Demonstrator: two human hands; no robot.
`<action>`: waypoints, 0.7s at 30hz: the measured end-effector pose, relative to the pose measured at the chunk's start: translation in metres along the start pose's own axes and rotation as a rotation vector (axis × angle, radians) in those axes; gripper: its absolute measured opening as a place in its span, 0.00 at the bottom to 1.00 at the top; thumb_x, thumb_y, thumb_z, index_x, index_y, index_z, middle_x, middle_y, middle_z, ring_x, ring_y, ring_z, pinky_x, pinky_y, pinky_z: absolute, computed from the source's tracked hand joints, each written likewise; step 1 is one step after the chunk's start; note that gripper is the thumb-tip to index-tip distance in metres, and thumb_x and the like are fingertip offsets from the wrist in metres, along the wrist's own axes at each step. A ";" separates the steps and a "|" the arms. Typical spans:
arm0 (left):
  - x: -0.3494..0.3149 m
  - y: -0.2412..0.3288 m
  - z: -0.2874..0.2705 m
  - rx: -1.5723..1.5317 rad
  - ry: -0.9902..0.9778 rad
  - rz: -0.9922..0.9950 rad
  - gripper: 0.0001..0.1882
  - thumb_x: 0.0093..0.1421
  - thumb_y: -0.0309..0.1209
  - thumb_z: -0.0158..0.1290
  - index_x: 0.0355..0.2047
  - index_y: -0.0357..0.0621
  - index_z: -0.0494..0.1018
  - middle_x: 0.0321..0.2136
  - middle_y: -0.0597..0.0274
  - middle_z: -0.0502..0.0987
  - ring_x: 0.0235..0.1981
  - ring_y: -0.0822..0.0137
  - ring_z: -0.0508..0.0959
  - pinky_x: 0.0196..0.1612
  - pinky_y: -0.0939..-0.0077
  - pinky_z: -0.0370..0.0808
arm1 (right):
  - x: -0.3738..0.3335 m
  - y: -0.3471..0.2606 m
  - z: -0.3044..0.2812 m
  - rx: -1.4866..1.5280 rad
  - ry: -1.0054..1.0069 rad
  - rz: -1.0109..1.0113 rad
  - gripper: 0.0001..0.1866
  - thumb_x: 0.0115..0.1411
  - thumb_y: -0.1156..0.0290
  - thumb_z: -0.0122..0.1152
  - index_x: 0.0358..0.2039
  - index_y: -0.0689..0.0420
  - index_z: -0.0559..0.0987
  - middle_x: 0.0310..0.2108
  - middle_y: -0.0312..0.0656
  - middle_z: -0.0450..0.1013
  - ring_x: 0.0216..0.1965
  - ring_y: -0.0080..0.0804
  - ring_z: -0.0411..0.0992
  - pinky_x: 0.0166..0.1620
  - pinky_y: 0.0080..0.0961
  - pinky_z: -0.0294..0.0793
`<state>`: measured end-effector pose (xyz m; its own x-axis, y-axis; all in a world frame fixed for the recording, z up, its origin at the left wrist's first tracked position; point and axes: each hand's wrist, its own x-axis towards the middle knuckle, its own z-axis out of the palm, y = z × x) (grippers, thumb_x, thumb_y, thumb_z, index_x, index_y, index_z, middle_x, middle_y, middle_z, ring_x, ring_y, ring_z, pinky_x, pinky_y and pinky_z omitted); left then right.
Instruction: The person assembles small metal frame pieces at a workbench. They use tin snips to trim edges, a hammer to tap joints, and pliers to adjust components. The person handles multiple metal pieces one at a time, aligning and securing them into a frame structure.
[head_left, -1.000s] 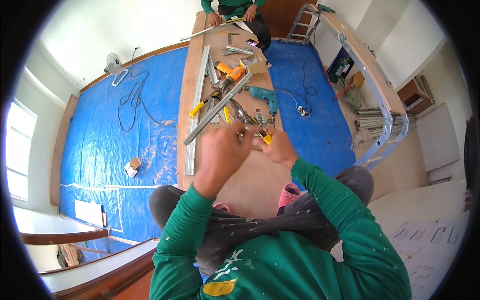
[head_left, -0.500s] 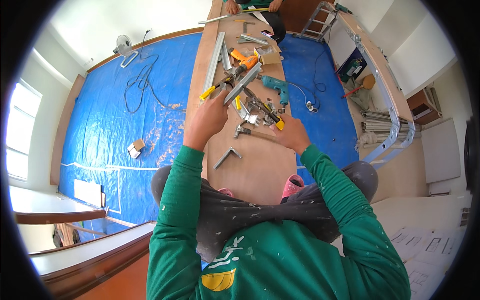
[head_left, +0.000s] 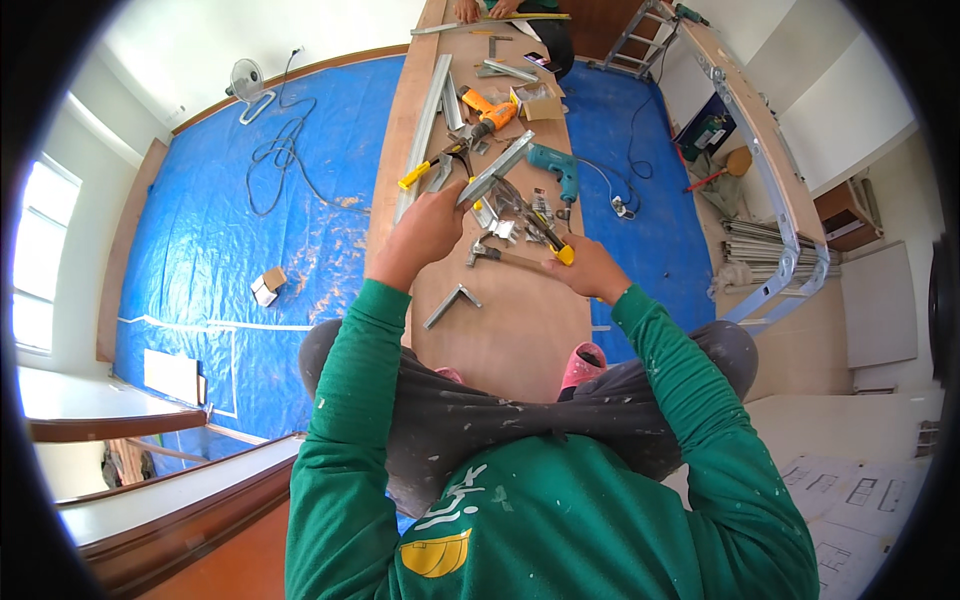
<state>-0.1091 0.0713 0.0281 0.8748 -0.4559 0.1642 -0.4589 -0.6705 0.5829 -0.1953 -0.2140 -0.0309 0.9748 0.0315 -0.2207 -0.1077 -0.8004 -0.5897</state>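
Two at once: pinching metal strip in left grip, holding it slanted above cluttered worktop; closing right grip around yellow-handled tool, near-right of strip. Possibly risking cut fingers if slipping along thin edge; possibly knocking teal drill or hammer if swinging low.

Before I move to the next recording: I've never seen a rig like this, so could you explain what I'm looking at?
There is no machine here, just a person's bare hands. A wide fisheye camera on the head looks down, so straight edges bend. The left hand holds a metal strip; the right hand grips a yellow-handled tool. On the board lie an orange drill, a teal drill, a hammer and an L-shaped piece. Another person's hands show at the top.
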 end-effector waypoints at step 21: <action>0.004 -0.020 0.040 -0.044 -0.088 -0.017 0.14 0.72 0.35 0.51 0.50 0.38 0.74 0.33 0.34 0.80 0.39 0.33 0.79 0.43 0.39 0.73 | 0.006 0.026 0.042 0.029 0.224 -0.003 0.29 0.57 0.45 0.74 0.35 0.64 0.81 0.30 0.60 0.79 0.33 0.60 0.78 0.38 0.47 0.76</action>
<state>-0.1023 0.0596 -0.0144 0.8647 -0.4951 0.0847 -0.4349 -0.6535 0.6195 -0.2000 -0.2097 -0.0804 0.9939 -0.1019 -0.0428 -0.1067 -0.7831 -0.6126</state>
